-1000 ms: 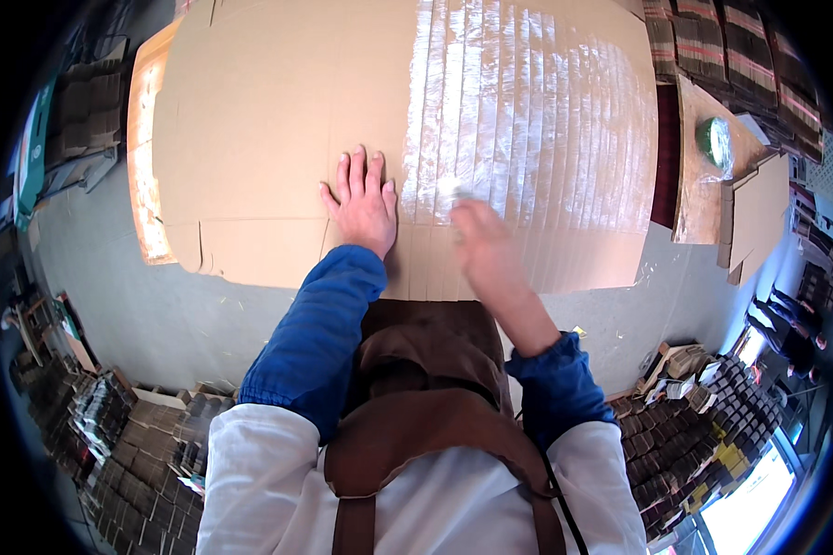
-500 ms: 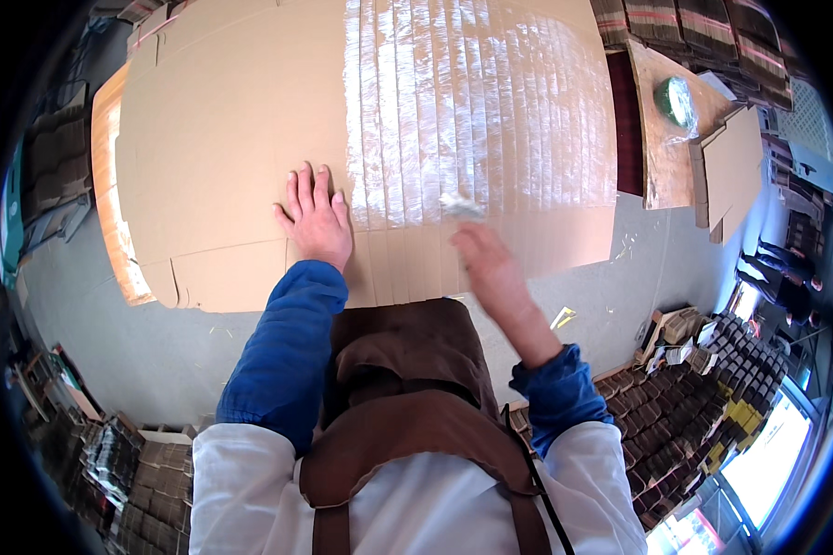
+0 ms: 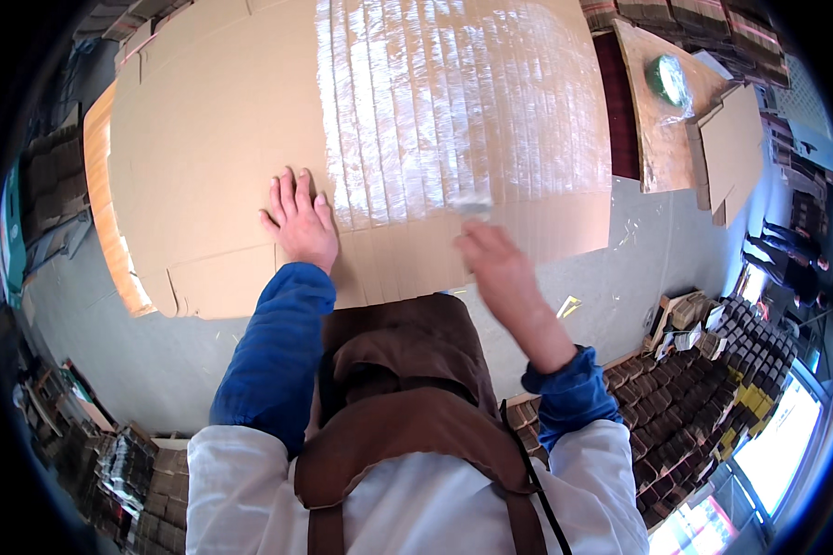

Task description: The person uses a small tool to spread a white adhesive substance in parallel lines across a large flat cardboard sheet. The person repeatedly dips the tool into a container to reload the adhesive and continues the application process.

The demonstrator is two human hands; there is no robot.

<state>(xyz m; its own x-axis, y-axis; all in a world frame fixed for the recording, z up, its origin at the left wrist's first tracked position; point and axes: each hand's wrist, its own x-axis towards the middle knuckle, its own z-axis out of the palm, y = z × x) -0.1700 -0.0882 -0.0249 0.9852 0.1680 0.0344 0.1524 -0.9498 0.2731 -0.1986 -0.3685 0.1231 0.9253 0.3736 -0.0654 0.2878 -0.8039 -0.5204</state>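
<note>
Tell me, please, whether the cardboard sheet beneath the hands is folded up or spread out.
Spread out: the cardboard sheet lies broad and flat, reaching well past the left hand on both sides.

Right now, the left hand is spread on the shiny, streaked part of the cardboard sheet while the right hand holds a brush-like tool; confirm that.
No: the head view shows the left hand spread on the plain part of the cardboard sheet, left of the streaks. The right hand does hold a brush-like tool.
</note>
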